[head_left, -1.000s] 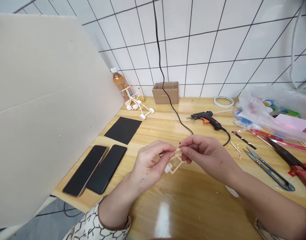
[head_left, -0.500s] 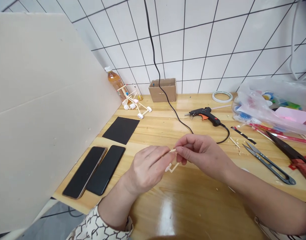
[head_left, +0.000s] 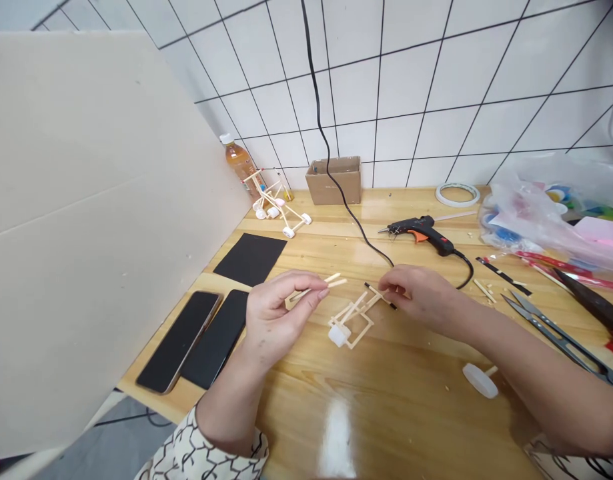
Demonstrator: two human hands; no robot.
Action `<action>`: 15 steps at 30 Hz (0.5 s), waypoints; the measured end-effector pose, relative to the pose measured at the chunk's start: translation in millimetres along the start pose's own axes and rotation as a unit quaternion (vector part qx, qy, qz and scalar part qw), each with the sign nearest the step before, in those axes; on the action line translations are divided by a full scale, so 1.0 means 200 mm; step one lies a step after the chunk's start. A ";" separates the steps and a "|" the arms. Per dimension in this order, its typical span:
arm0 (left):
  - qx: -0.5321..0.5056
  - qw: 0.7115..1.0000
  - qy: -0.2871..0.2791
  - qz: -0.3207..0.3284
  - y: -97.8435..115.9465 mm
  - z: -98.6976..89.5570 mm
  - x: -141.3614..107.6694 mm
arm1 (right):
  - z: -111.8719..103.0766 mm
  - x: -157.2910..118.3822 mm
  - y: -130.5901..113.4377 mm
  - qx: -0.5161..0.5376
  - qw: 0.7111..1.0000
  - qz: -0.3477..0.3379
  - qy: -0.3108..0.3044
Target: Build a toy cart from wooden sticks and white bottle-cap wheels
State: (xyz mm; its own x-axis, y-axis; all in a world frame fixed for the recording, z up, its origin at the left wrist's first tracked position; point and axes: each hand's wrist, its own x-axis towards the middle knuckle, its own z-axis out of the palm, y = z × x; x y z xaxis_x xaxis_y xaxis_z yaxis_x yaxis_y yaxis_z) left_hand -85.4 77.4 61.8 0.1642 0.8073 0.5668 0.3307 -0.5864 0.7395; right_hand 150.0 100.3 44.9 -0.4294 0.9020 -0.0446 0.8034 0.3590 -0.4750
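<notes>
My left hand [head_left: 281, 313] is closed, pinching two thin wooden sticks [head_left: 337, 281] between thumb and fingers, their pale ends pointing right. Just right of it is a small frame of wooden sticks [head_left: 361, 343] with a white block-like piece [head_left: 339, 335] at its near end and a black-tipped crossbar at its far end. My right hand [head_left: 411, 290] has its fingers closed at that crossbar; the fingertips are partly hidden. Below my right forearm, a white disc on a stick [head_left: 480, 381] lies on the table.
A glue gun [head_left: 423, 233], scissors [head_left: 561, 337] and a plastic bag [head_left: 531, 200] occupy the right side. Two phones [head_left: 179, 340] and a black sheet [head_left: 251, 259] lie left. Behind stand a wheeled stick model [head_left: 281, 212], bottle [head_left: 239, 159] and cardboard box [head_left: 333, 183]; a black cable [head_left: 322, 127] hangs down.
My hands, earlier together, have moved apart. The stick frame, mostly hidden before, now shows between them, and two sticks show in my left hand. The view has shifted slightly.
</notes>
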 end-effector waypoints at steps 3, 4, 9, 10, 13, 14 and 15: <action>0.001 1.000 -0.007 -0.001 0.01 0.00 0.00 | 0.04 0.00 0.01 -0.009 1.000 -0.012 -0.017; 0.003 1.000 -0.007 -0.003 0.02 0.01 0.01 | 0.05 0.01 0.01 -0.011 1.000 -0.015 -0.020; 0.005 1.000 -0.016 -0.005 0.03 0.01 0.01 | 0.09 0.01 0.00 -0.014 0.999 -0.028 -0.034; 0.006 1.000 -0.020 -0.004 0.03 0.02 0.01 | 0.09 0.01 0.00 -0.014 0.999 -0.029 -0.035; 0.011 0.999 -0.030 -0.004 0.03 0.02 0.01 | 0.10 0.01 -0.03 -0.023 0.999 -0.027 -0.035; 0.012 0.999 -0.032 -0.006 0.03 0.02 0.01 | 0.10 0.01 -0.04 -0.029 0.999 -0.025 -0.036; 0.013 0.999 -0.034 -0.008 0.03 0.02 0.00 | 0.10 0.01 -0.05 -0.035 0.998 -0.024 -0.039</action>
State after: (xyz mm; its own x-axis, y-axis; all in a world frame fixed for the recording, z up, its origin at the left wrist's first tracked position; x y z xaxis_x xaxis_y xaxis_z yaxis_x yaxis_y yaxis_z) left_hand -80.0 74.6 66.0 0.2211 0.8192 0.5291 0.3578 -0.5729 0.7374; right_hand 132.7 93.7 31.1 -0.4959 0.8634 -0.0928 0.8072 0.4189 -0.4160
